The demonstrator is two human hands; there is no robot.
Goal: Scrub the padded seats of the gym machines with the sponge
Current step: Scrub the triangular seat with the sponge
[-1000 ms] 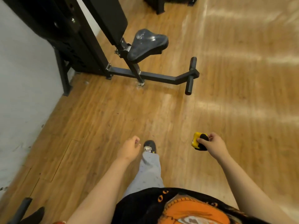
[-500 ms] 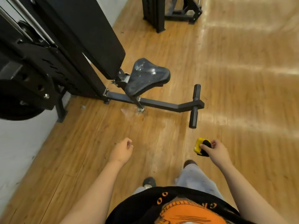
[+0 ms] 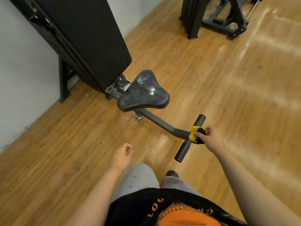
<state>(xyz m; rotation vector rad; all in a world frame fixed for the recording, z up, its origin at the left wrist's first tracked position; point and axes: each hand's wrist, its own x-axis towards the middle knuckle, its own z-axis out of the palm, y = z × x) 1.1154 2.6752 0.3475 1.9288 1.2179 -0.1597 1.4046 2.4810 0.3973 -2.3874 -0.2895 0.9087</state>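
Head view: right hand (image 3: pixel 210 139) grips yellow-black sponge (image 3: pixel 193 134) at four o'clock from the glistening black padded seat (image 3: pixel 143 92); left hand (image 3: pixel 121 156) loosely curled, empty.

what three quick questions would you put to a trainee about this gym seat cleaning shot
1. Multiple choice: which hand grips the sponge? A. left B. right C. both
2. True or false: neither hand touches the padded seat.
3. Fill in: the sponge is black and ____.

Key
1. B, the right hand.
2. True.
3. Yellow.
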